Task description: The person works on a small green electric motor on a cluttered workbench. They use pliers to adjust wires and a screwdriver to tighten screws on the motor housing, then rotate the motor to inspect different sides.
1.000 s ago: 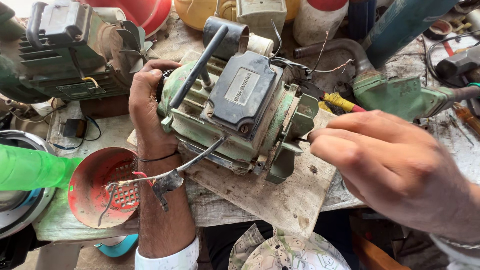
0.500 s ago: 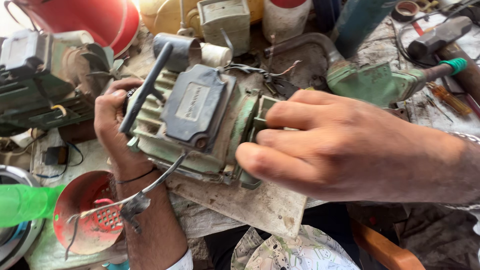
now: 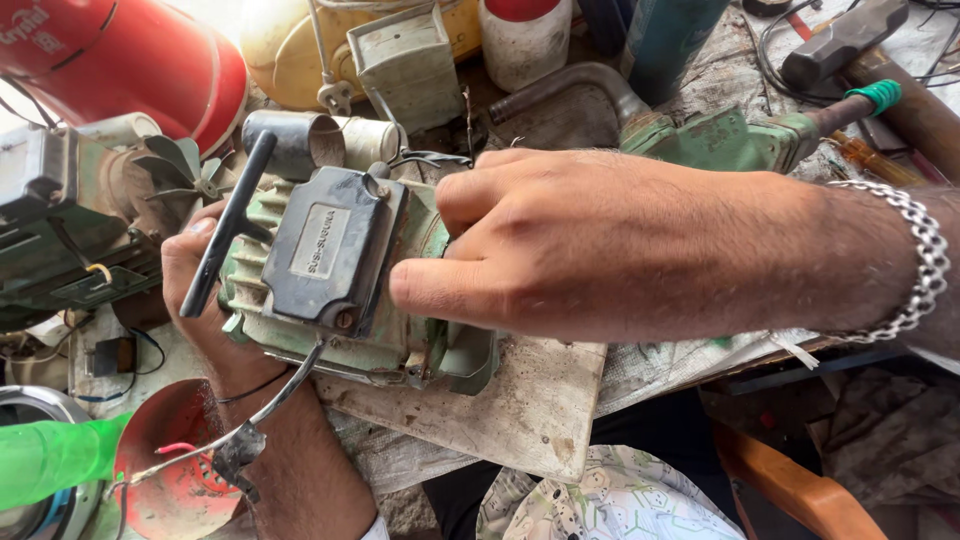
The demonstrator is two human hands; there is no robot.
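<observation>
A green electric motor (image 3: 360, 330) with a dark grey terminal box (image 3: 325, 250) lies on a dirty wooden board (image 3: 520, 410). My left hand (image 3: 195, 300) grips its left end, fingers curled around the casing beside a black handle bar (image 3: 230, 225). My right hand (image 3: 580, 240) reaches across the motor's right end with its fingers closed against the casing; what the fingertips hold is hidden. A silver chain bracelet (image 3: 915, 270) circles my right wrist. A wire with a small clamp (image 3: 235, 450) hangs from under the motor.
A second motor with a bare fan (image 3: 80, 210) stands at left. A red cylinder (image 3: 130, 60), a yellow can (image 3: 290, 40) and a white tub (image 3: 525, 35) line the back. A green pump body with pipe (image 3: 700, 135) and a hammer (image 3: 845, 40) lie right. A red bowl (image 3: 165, 470) sits lower left.
My right hand has moved left over the motor's right end and now rests against it. The view has shifted closer. My left hand keeps its grip.
</observation>
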